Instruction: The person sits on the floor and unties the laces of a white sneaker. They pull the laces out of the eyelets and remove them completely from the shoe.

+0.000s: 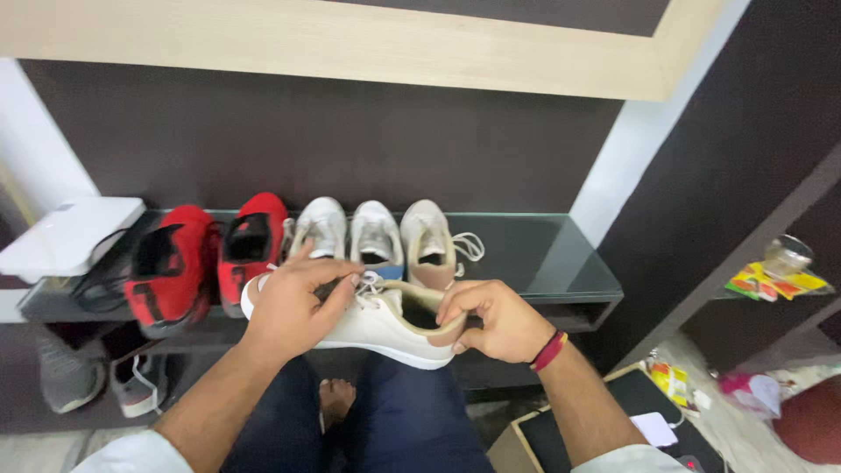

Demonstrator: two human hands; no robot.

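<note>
So there's five shoes lined up on the dark glass shelf: two red sneakers on the left, then three whitish ones, the rightmost with its laces spilling out to the side. A sixth shoe, the white sneaker, is up in the air just in front of the shelf, over the person's lap. It lies on its side, sole toward the camera, toe pointing left, with a tan lining around the opening and white laces bunched at the top. The left hand is draped over the front half, fingers curled down onto the laces. The right hand, with a red band at the wrist, pinches the heel collar, thumb outside and fingers hooked at the rim. Two grey sneakers sit on the lower level to the left, and a flat white box rests at the shelf's left end.
</note>
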